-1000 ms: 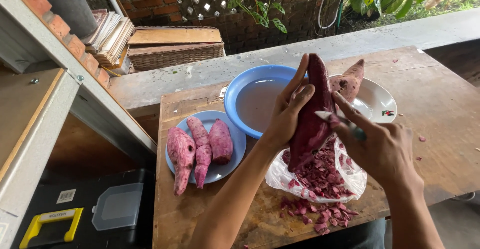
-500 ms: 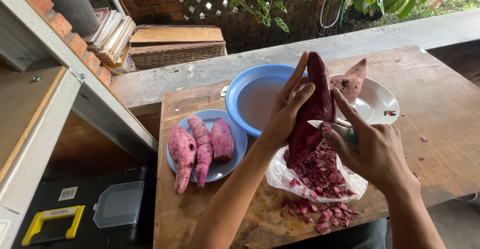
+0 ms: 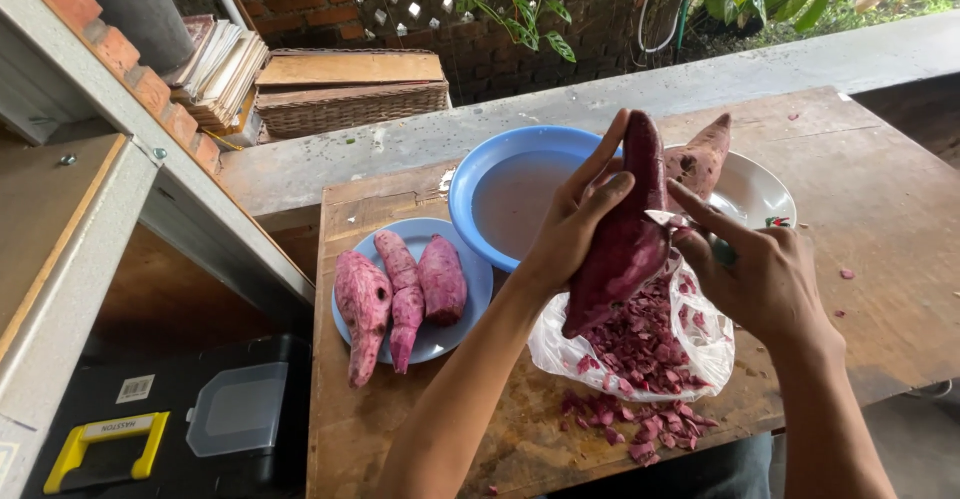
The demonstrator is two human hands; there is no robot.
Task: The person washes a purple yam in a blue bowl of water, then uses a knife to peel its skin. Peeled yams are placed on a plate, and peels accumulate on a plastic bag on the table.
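Observation:
My left hand (image 3: 578, 221) grips a long purple sweet potato (image 3: 625, 244), holding it tilted above a clear plastic bag (image 3: 700, 344) full of purple peelings. My right hand (image 3: 765, 279) holds a peeler (image 3: 690, 227) with a green handle against the potato's right side. Three peeled sweet potatoes (image 3: 405, 289) lie on a small blue plate (image 3: 475, 304) to the left. One unpeeled sweet potato (image 3: 702, 157) rests on a white plate (image 3: 755, 194) behind my hands.
A large blue bowl (image 3: 490, 174) of water stands behind the blue plate. Loose peelings (image 3: 640, 424) lie on the wooden board near its front edge. A black toolbox with a yellow handle (image 3: 160, 424) sits lower left. A wicker tray (image 3: 345, 94) rests on the concrete ledge behind.
The potato has turned slightly in my left hand and my right hand with the peeler has shifted a little along its side. The camera view moved slightly.

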